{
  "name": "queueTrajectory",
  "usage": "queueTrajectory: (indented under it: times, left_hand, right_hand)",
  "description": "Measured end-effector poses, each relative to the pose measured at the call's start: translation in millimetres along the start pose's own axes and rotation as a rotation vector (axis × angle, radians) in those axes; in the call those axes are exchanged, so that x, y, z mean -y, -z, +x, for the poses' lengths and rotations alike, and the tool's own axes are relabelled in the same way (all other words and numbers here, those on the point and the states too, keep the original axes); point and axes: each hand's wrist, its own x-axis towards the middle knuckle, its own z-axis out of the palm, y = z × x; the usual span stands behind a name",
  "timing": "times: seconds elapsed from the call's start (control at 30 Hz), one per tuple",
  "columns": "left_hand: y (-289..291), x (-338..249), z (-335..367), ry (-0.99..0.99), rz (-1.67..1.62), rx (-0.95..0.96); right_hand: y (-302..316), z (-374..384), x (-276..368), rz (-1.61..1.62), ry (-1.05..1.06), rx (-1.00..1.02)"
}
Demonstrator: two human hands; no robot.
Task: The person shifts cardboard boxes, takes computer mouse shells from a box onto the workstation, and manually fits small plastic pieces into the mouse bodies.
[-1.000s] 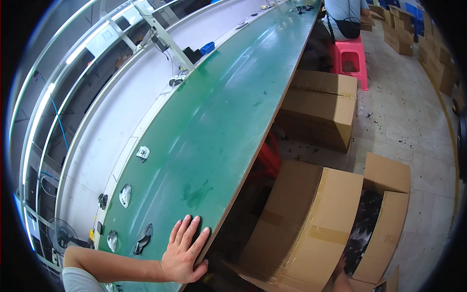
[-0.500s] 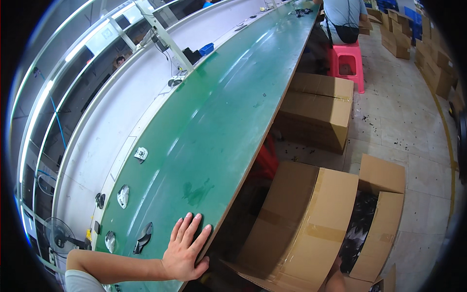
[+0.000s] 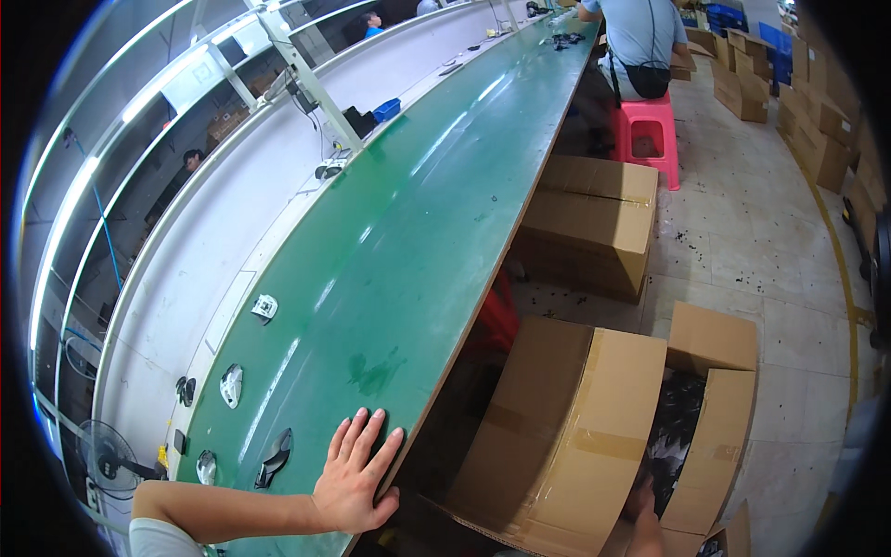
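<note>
My left hand (image 3: 355,473) lies flat on the near edge of the long green table (image 3: 399,269), fingers spread, holding nothing. My right hand (image 3: 642,506) reaches from below into the open side of a cardboard box (image 3: 710,446), against dark, shiny parts (image 3: 677,413) heaped inside. Its fingers are lost in shadow among them, so any grip is hidden. Left of my left hand, on the table, lies a curved black part with a glossy face (image 3: 274,458). Farther left rest a silvery shell-shaped part (image 3: 231,385), a similar piece (image 3: 206,467) and a small white part (image 3: 264,307).
A broad cardboard flap (image 3: 575,427) stands between the table and the box opening. Behind it is another closed carton (image 3: 594,213). A person (image 3: 640,46) sits on a pink stool (image 3: 647,139) at the far end. A fan (image 3: 111,459) stands at the left.
My right hand has come farther up into view at the box opening. My left hand stays in place on the table, while the whole view has shifted slightly.
</note>
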Motion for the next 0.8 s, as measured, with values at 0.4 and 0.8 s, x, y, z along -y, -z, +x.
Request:
queueTrajectory:
  times: [0.4, 0.8]
  left_hand:
    - [2, -3, -21, 0.015, 0.005, -0.048]
    - [-31, -127, -178, -0.784, -0.701, -0.287]
  right_hand:
    - [110, -87, 57, 0.443, 0.169, -0.16]
    - [268, -336, 283, 0.985, 0.67, -0.116]
